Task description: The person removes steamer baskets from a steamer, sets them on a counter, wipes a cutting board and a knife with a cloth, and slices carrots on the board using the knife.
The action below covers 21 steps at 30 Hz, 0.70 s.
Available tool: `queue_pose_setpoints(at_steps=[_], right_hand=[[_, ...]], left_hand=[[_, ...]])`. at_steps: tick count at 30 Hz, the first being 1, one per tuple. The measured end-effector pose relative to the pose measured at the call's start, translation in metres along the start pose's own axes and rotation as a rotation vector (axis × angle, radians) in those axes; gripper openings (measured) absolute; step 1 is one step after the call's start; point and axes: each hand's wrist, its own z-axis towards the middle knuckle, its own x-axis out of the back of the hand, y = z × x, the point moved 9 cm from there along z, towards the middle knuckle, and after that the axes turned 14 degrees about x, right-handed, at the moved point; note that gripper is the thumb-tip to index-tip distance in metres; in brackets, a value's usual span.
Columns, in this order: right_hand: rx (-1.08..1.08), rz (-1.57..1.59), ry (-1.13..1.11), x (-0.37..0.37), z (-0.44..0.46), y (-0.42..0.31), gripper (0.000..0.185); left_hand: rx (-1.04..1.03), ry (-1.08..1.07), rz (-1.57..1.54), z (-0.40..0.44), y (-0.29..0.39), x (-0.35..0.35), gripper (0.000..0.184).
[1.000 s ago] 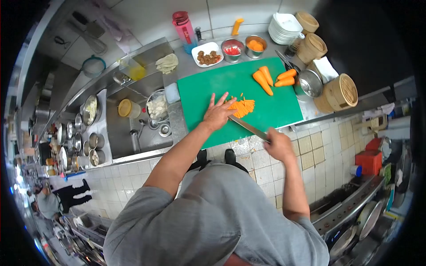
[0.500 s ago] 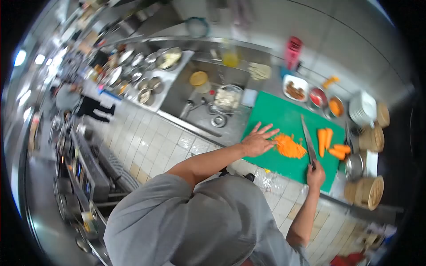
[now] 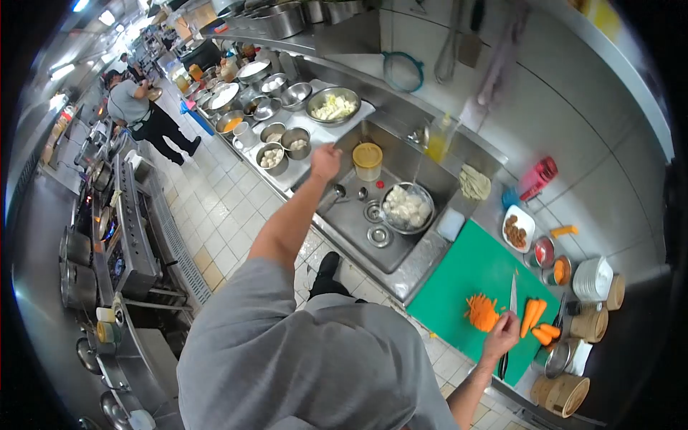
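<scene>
My left hand (image 3: 326,163) is over the sink's left edge, near several metal bowls and a yellow-lidded tub (image 3: 368,159). Its fingers are curled in, with nothing seen in them. On the green cutting board (image 3: 448,287), my right hand (image 3: 505,330) is above the middle of a knife (image 3: 513,292), fingers bent together; whether they hold anything is hidden. The knife's black handle shows below the wrist. A heap of shredded carrot (image 3: 481,312) lies left of this hand, and several peeled carrot pieces (image 3: 532,314) lie to its right.
Water runs into a bowl of white pieces (image 3: 407,208) in the sink (image 3: 344,236). A bowl of chopped vegetables (image 3: 334,106) stands on the left counter. Bamboo steamers (image 3: 560,395) and a white dish (image 3: 519,228) border the board. Another person (image 3: 140,107) stands farther down the aisle.
My left hand has left the board beside the shredded carrot and reached left over the sink. My right hand has moved off the knife's handle. The view has swung left.
</scene>
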Motion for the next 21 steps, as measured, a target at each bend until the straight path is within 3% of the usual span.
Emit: queue_pose_setpoints(at_steps=[4, 7, 10, 15, 18, 21], right_hand=[[-0.148, 0.374, -0.189, -0.145, -0.011, -0.087, 0.009], [-0.161, 0.487, -0.387, -0.267, 0.007, -0.181, 0.009], [-0.350, 0.702, -0.556, -0.395, 0.024, -0.250, 0.013], [-0.380, 0.711, -0.762, -0.566, 0.100, -0.353, 0.014], [-0.492, 0.772, -0.749, -0.658, 0.126, -0.360, 0.020], [-0.523, 0.619, -0.722, -0.704, 0.148, -0.364, 0.024]], left_hand=[[0.073, 0.034, 0.082, 0.164, -0.046, 0.016, 0.049], [0.120, 0.053, 0.097, 0.250, -0.083, -0.001, 0.051], [0.118, 0.010, 0.214, 0.290, -0.111, -0.025, 0.048], [0.270, -0.069, 0.116, 0.329, -0.125, -0.041, 0.028], [0.331, -0.275, 0.142, 0.337, -0.119, -0.045, 0.027], [0.292, -0.214, 0.106, 0.347, -0.121, -0.046, 0.031]])
